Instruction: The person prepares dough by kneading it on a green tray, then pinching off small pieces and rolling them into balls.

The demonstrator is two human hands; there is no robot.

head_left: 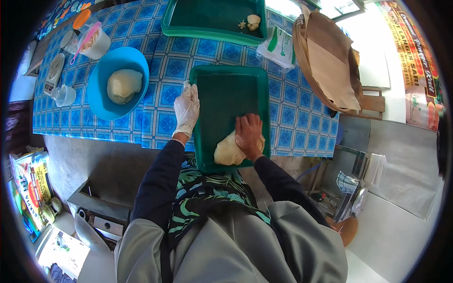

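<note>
- Head view: white-gloved left hand (187,109), fingers together, at the left rim of the rectangular green plastic tray (224,101); cannot tell if gripping.
- Bare right hand (249,134) on the pale dough lump (228,150), tray's near right; cannot tell if pinching.

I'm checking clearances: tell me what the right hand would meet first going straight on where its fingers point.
Pressed on the dough, the right hand would likely meet the far wall of the green plastic tray, though depth is unclear and it might pass over.
</note>
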